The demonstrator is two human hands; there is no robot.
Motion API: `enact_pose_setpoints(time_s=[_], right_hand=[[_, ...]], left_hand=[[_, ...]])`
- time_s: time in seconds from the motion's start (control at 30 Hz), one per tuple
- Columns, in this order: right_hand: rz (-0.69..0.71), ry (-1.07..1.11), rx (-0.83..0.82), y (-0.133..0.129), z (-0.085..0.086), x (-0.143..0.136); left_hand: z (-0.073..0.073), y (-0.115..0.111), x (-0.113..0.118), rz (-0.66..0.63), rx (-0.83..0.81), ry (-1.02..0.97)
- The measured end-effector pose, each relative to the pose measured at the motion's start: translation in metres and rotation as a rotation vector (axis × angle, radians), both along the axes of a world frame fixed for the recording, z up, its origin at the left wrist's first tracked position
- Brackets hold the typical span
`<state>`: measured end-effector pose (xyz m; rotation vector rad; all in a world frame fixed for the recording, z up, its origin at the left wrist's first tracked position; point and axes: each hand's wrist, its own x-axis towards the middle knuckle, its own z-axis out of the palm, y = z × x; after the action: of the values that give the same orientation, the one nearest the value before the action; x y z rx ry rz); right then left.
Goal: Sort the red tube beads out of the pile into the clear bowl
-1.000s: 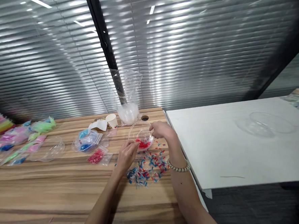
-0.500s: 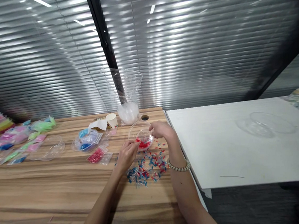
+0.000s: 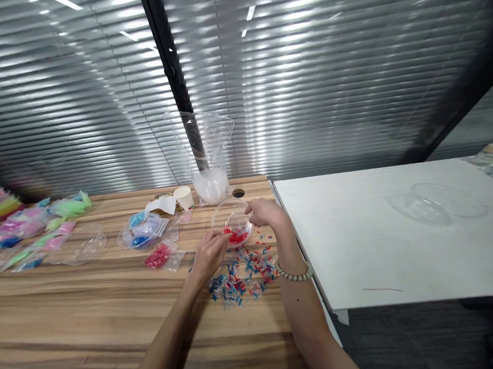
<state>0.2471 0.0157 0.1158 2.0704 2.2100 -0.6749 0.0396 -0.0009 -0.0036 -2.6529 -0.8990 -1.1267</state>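
Note:
My right hand (image 3: 263, 212) is closed on the right rim of a clear round plastic container (image 3: 221, 212), which stands on the wooden table. Red pieces (image 3: 235, 237) lie inside it. At the container's left front edge is my left hand (image 3: 209, 252), its fingertips pinched together beside the red pieces; what they hold, if anything, is too small to tell. Many small blue, red and clear pieces (image 3: 234, 284) are scattered on the table between my forearms. A small bag of red pieces (image 3: 157, 255) lies to the left of my left hand.
Bags with blue pieces (image 3: 140, 239) lie in a clear dish. Behind them stand a paper cup (image 3: 183, 197) and a clear bag of white material (image 3: 211, 185). Colourful bags (image 3: 27, 224) are at far left. A white table (image 3: 352, 235) adjoins at right, bearing clear lids (image 3: 449, 205).

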Motion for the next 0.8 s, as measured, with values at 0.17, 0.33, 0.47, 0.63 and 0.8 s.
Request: enact_pose_setpoints(time_s=[0.17, 0.33, 0.47, 0.63, 0.8], right_hand=[[0.003, 0.011, -0.001, -0.001, 0.0009, 0.0002], [-0.005, 0.022, -0.008, -0.0025, 0.0019, -0.0003], [-0.006, 0.027, -0.02, -0.0033, 0.0021, -0.0007], [0.002, 0.033, -0.043, -0.0015, 0.001, -0.0002], [-0.001, 0.046, -0.06, 0.0002, -0.0004, 0.0004]], left_hand=[[0.0, -0.0003, -0.0002, -0.005, 0.0, 0.015], [0.0001, -0.0004, -0.0001, -0.005, 0.01, 0.02], [0.0002, -0.0004, 0.0001, 0.002, 0.01, 0.028], [0.0012, -0.0014, 0.0007, -0.004, 0.004, 0.032], [0.0004, -0.0009, 0.0009, -0.01, 0.001, 0.04]])
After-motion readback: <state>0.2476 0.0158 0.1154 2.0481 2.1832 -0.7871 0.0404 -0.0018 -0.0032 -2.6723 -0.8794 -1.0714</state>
